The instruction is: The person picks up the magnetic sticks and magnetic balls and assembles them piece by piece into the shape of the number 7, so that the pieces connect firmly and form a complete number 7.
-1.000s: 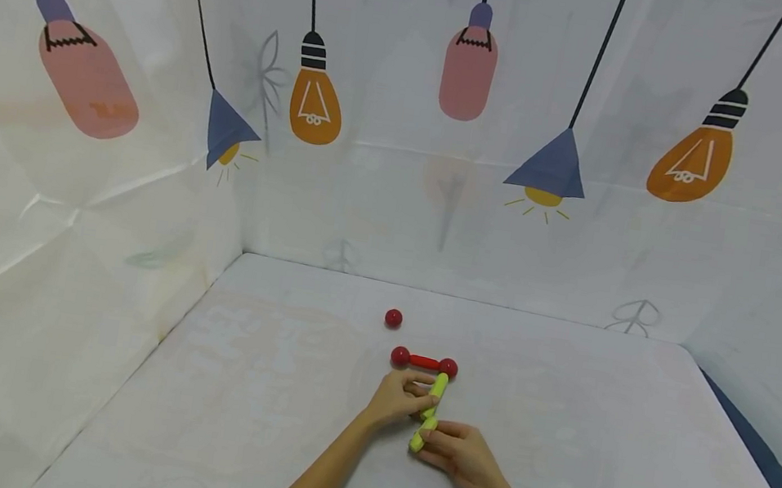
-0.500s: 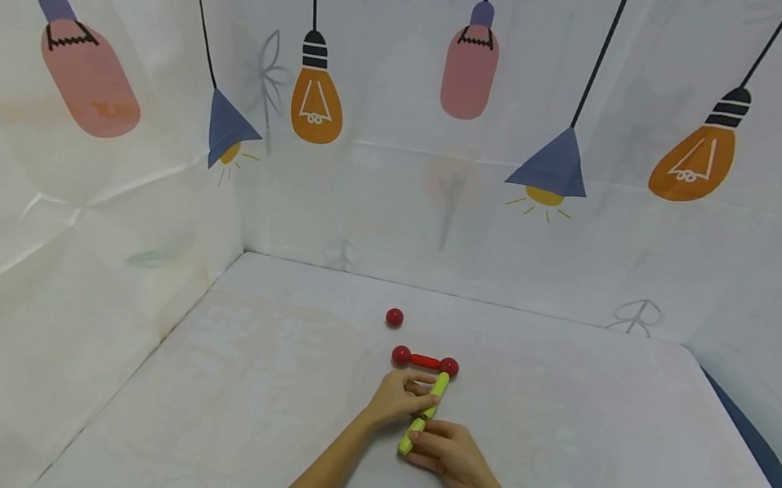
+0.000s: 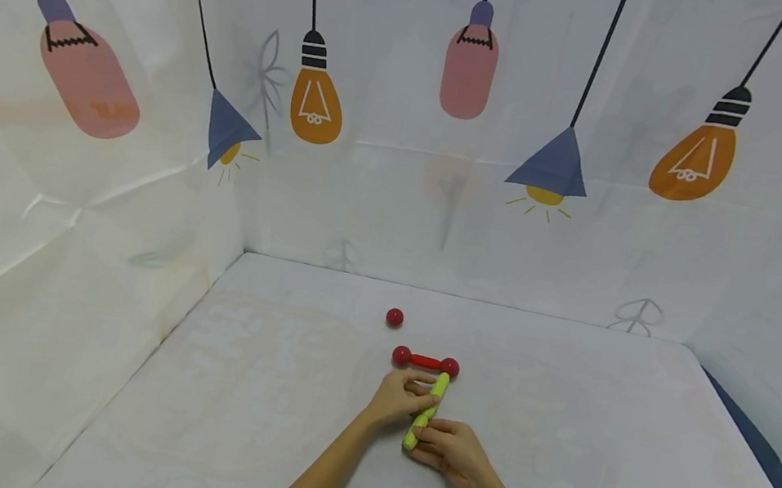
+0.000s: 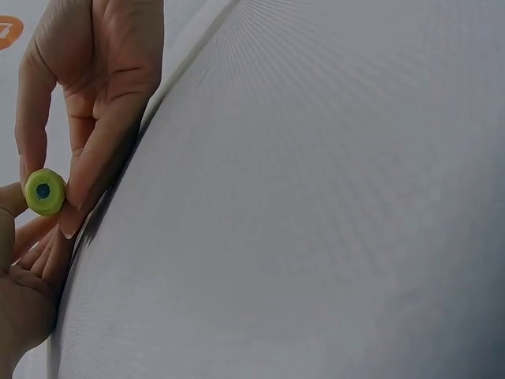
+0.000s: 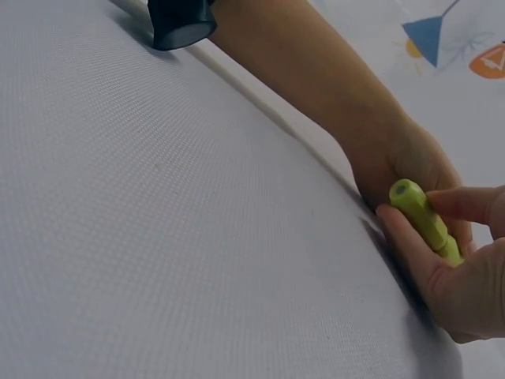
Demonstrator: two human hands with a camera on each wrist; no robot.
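In the head view my left hand [image 3: 394,399] pinches a yellow-green rod [image 3: 441,386] whose far end meets a red ball [image 3: 450,366]. My right hand [image 3: 454,452] holds a second yellow-green rod [image 3: 412,438] between thumb and fingers, end to end with the first, forming one straight line. A red rod [image 3: 426,362] joins that ball to another red ball [image 3: 402,356] on its left. The left wrist view shows the second rod's near end [image 4: 45,192], round with a dark centre. From the right wrist, the rods [image 5: 418,212] run away from me, partly covered by fingers.
A single red ball [image 3: 394,318] lies farther back on the white table [image 3: 559,431]. White sheets printed with lamps and bulbs [image 3: 316,106] hang at the back and sides. A dark device [image 5: 181,22] sits on the left wrist.
My right hand has swung the lower yellow-green rod slightly left, from an offset angle into line with the upper one. The left hand and red pieces have stayed in place.
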